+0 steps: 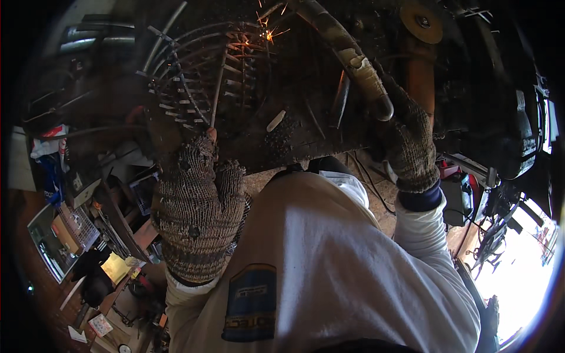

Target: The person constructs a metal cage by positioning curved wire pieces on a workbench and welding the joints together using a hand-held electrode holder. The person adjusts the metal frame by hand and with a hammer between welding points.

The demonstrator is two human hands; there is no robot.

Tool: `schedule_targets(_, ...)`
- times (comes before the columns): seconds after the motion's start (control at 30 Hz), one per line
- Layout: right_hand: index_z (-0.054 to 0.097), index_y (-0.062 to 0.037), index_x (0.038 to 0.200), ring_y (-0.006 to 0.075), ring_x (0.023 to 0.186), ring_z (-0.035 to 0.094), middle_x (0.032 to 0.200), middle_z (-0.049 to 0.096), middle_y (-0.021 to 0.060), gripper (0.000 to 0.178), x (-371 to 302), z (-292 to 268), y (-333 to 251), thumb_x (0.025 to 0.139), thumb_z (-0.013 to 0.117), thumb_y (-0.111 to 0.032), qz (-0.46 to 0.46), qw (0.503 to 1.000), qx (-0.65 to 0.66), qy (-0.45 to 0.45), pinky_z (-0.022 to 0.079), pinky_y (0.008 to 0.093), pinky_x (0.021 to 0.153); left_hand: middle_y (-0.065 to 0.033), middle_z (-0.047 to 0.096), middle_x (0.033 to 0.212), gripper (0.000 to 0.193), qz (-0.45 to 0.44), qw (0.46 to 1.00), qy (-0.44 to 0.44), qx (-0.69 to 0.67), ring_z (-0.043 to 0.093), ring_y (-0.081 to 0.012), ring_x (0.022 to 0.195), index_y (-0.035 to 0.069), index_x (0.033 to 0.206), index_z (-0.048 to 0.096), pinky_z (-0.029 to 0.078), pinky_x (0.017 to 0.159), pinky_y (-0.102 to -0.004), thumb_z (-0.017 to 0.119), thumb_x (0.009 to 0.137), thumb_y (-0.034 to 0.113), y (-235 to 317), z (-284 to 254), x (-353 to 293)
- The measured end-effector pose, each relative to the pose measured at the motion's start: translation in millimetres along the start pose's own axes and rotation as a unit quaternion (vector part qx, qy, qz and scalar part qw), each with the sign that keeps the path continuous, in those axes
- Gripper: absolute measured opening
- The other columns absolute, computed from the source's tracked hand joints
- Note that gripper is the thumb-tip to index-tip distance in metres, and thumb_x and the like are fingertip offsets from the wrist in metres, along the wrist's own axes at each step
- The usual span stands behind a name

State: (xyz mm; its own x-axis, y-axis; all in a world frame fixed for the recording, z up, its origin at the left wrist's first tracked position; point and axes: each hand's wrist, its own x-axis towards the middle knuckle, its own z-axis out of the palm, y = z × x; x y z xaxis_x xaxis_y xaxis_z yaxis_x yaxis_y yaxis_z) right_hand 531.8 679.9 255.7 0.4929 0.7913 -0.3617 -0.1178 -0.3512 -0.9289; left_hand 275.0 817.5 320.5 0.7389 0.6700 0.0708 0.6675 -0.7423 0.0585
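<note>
My left hand (197,206), in a worn grey knitted glove, reaches forward with a bare fingertip showing. That fingertip presses at the near end of a thin metal rod (219,88), its thumb lying apart from the rod. The rod meets a curved metal framework (187,79) with several short crosspieces. My right hand (414,150), gloved alike, is closed around a thick, taped welding torch (353,59); the torch partly hides its fingers. Bright orange sparks (269,34) fly near the torch's far end, beside the framework. Darkness hides the exact contact there.
An orange angle grinder (421,82) with a round disc lies right of the torch on the dark worktable (294,138). A small pale strip (275,121) lies between my hands. Cluttered shelves stand left; cables (371,182) hang below the table edge. Bright daylight enters at right.
</note>
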Motion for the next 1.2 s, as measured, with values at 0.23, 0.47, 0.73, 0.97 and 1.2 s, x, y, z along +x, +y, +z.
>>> schedule_targets(0.23,0.051,0.0000,0.140,0.0093,0.085,0.064,0.107,0.067,0.0054,0.064,4.5,4.0,4.6,0.091,0.073,-0.035,-0.030,0.999,0.028,0.002,0.053,0.0239,0.071,-0.0142,0.071,0.110,0.045,-0.018,0.999,-0.009,-0.046,0.071,-0.0304,0.095,0.006,0.124,0.065,0.056,0.085,-0.0411,0.074,0.079,0.011,0.3,-1.3,2.6)
schedule_targets(0.47,0.041,0.0003,0.149,0.0185,0.108,0.066,0.126,0.065,0.0156,0.061,4.3,7.3,-5.3,0.092,0.063,-0.010,-0.011,1.000,-0.016,-0.016,0.056,0.0296,0.088,-0.0129,0.071,0.108,0.044,0.009,0.999,0.026,-0.039,0.071,-0.0274,0.090,0.008,0.125,0.065,0.056,0.082,-0.0391,0.074,0.081,0.011,0.5,1.7,2.7)
schedule_targets(0.73,0.057,-0.0076,0.136,0.0182,0.101,0.067,0.122,0.066,0.0089,0.051,8.2,2.7,15.3,0.089,0.074,-0.019,-0.052,0.994,-0.094,-0.020,0.057,0.0309,0.084,-0.0101,0.070,0.108,0.043,-0.017,0.998,0.003,-0.053,0.070,-0.0248,0.091,0.010,0.125,0.066,0.055,0.083,-0.0384,0.073,0.083,0.011,1.6,1.1,3.9)
schedule_targets(0.97,0.065,-0.0097,0.124,0.0236,0.102,0.066,0.113,0.068,0.0089,0.030,4.8,-9.6,31.8,0.096,0.063,-0.019,-0.243,0.833,-0.497,-0.028,0.051,0.0448,0.090,-0.0103,0.070,0.110,0.043,-0.014,0.999,0.003,-0.046,0.070,-0.0250,0.092,0.010,0.125,0.066,0.055,0.083,-0.0387,0.072,0.083,0.012,2.1,-0.1,3.5)
schedule_targets(1.2,0.062,-0.0210,0.130,0.0253,0.101,0.064,0.119,0.064,0.0076,0.040,-0.4,-22.6,54.2,0.090,0.064,-0.019,-0.346,0.520,-0.781,-0.011,0.052,0.0442,0.090,-0.0105,0.069,0.111,0.042,-0.011,0.999,0.001,-0.049,0.070,-0.0252,0.093,0.010,0.126,0.066,0.056,0.083,-0.0390,0.072,0.084,0.012,1.8,4.6,4.4)
